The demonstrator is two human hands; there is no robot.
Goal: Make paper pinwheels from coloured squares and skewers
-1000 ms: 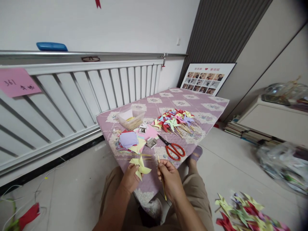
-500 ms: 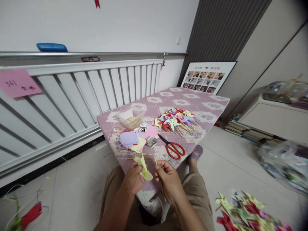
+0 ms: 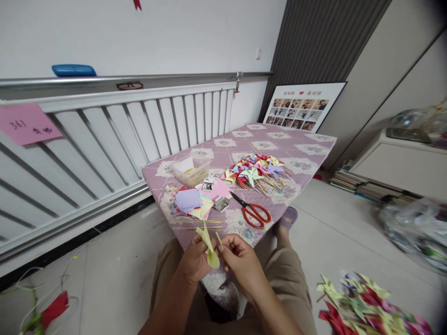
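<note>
Between the fingers of my left hand (image 3: 194, 261) is a yellow paper pinwheel (image 3: 210, 250), turned nearly edge-on. My right hand (image 3: 240, 261) pinches a thin wooden stick (image 3: 219, 238) whose top end points up beside the pinwheel. Whether the stick touches the paper I cannot tell. Just beyond my hands, a couple of loose sticks (image 3: 204, 228) lie on the flowered tablecloth (image 3: 240, 229). Behind them is a stack of coloured paper pieces (image 3: 188, 200), with a small silvery packet (image 3: 221, 204) at its right. Red-handled scissors (image 3: 250, 210) lie further right.
A clear plastic box (image 3: 191, 170) with sticks stands at the table's left. Finished pinwheels (image 3: 256, 172) lie heaped on the table, and another heap (image 3: 370, 302) is on the floor at lower right. A white radiator (image 3: 167, 121) runs along the wall.
My right hand has moved left with the stick, bringing its tip close to the pinwheel. My left hand has turned the pinwheel more edge-on. The view has shifted slightly.
</note>
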